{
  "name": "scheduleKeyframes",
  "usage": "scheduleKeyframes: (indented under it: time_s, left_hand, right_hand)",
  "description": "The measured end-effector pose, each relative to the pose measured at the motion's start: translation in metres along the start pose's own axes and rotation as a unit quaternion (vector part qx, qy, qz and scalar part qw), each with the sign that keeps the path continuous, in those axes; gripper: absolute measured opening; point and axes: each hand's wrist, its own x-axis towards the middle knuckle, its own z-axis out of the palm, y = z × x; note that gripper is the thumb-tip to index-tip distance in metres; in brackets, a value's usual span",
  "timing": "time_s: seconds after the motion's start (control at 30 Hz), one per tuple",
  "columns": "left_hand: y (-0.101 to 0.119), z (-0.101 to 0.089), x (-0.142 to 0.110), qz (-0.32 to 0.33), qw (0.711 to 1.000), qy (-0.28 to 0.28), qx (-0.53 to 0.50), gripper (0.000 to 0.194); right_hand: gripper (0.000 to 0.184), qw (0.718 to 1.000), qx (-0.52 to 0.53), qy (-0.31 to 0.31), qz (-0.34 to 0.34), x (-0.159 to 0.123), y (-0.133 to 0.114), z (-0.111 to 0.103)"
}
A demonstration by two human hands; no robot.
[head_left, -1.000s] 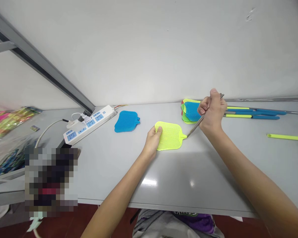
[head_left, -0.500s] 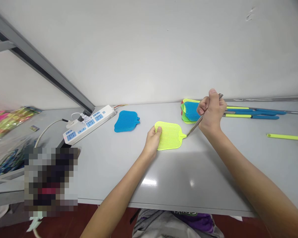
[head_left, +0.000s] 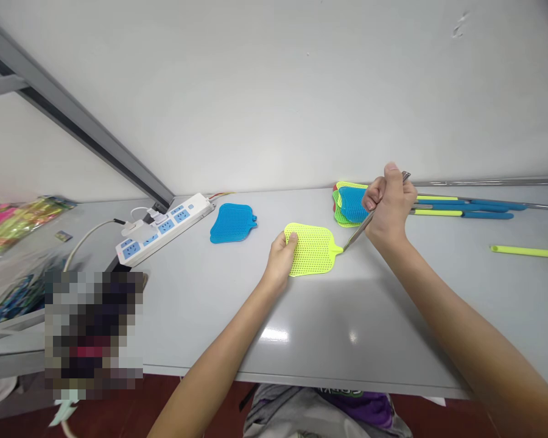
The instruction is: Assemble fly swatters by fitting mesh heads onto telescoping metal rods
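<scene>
My left hand (head_left: 281,258) pinches the left edge of a yellow fly swatter head (head_left: 313,250), thumb on top of its perforated face. Closed in a fist, my right hand (head_left: 389,204) grips a metal rod (head_left: 358,231). The rod slants down to the left, and its lower tip meets the neck of the yellow head; how deep it sits there I cannot tell. Behind my right hand lies a pile of fly swatters (head_left: 352,204) with blue, yellow and green heads. A blue fly swatter head (head_left: 232,223) lies apart on the left.
A white power strip (head_left: 167,228) with plugs and cables stands at the left. A yellow tube handle (head_left: 525,251) lies at the right. Metal rods (head_left: 484,182) run along the wall. Bagged colourful items (head_left: 27,222) are at far left, beside a grey metal frame (head_left: 82,109).
</scene>
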Motion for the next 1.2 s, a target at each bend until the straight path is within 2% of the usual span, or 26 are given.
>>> scheduleKeyframes:
  time_s: [0.2,1.2]
  left_hand:
    - [0.0,0.0,0.0,-0.002,1.0,0.0,-0.002,0.025]
    - [-0.002,-0.001,0.001,0.027,0.999,0.003,0.034,0.025]
  right_hand:
    - [0.045,1.0,0.017,-0.002,0.003,-0.002,-0.001,0.002]
    - [0.045,0.999,-0.033,-0.008,0.003,-0.01,0.002,0.007]
